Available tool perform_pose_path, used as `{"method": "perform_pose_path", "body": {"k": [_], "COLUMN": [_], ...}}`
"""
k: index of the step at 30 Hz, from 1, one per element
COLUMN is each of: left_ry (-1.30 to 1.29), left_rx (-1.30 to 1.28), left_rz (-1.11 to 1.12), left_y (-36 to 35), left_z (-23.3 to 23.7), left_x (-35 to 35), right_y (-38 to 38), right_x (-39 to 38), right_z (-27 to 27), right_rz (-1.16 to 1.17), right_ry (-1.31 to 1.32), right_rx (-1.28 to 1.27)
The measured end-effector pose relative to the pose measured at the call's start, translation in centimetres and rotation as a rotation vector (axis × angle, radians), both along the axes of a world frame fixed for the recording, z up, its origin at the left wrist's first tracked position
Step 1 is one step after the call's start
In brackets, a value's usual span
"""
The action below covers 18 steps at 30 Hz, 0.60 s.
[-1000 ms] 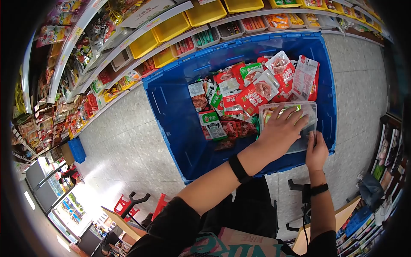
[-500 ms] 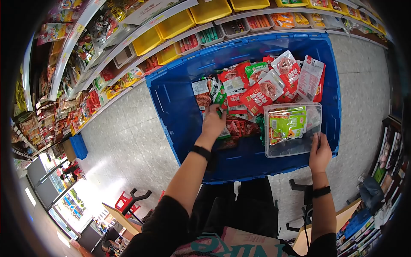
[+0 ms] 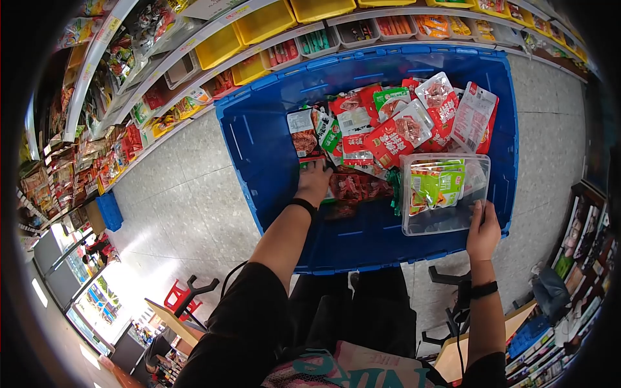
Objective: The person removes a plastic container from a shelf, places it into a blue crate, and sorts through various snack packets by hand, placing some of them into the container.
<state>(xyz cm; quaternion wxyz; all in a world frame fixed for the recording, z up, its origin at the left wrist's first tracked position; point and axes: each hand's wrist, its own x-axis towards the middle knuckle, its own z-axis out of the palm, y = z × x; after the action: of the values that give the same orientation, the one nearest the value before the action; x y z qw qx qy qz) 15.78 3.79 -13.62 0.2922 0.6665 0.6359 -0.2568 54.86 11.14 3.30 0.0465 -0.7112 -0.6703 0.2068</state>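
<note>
A large blue crate (image 3: pixel 259 194) holds many snack packets, among them a red packet (image 3: pixel 389 143) and a white-and-red packet (image 3: pixel 474 119). My left hand (image 3: pixel 313 183) is down inside the crate at the left edge of the pile, its fingers bent over packets; whatever they grip is hidden. At the right, my right hand (image 3: pixel 483 231) grips the lower right edge of a clear plastic box (image 3: pixel 440 223), thumb on the rim. Green packets (image 3: pixel 438 184) lie inside that box, which is tilted over the crate's right part.
Behind the crate run shelves with yellow bins (image 3: pixel 266 22) and packaged snacks. More packets hang at the left. A red stool (image 3: pixel 176 296) and a small blue crate (image 3: pixel 108 211) stand on the floor at the left. Another shelf is at the far right.
My left hand has moved slightly down and left, away from the green-and-white packet. The view has shifted a little. My right hand keeps its hold on the clear box.
</note>
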Motion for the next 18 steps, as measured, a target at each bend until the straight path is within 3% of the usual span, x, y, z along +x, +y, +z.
{"method": "perform_pose_path", "body": {"k": [4,6,9,16,18], "left_ry": [0.105,0.312,0.348,0.313,0.053], "left_rx": [-0.065,-0.219,-0.372,-0.194,-0.055], "left_rz": [-0.023,-0.148,-0.116,-0.161,0.012], "left_y": [1.6,2.3,2.8,1.0,0.3], "left_z": [1.4,2.3,3.6,2.5,1.8], "left_x": [0.2,0.2,-0.7,-0.5,0.0], "right_y": [0.0,0.0,-0.1,-0.1,-0.1], "right_x": [0.1,-0.1,0.1,0.1,0.1], "right_z": [-0.1,0.0,-0.1,-0.4,-0.3], "right_rz": [0.012,-0.005,-0.012,-0.013,-0.009], "right_ry": [0.001,0.01,0.012,0.008,0.009], "right_rx": [0.013,0.002,0.013,0.029,0.034]}}
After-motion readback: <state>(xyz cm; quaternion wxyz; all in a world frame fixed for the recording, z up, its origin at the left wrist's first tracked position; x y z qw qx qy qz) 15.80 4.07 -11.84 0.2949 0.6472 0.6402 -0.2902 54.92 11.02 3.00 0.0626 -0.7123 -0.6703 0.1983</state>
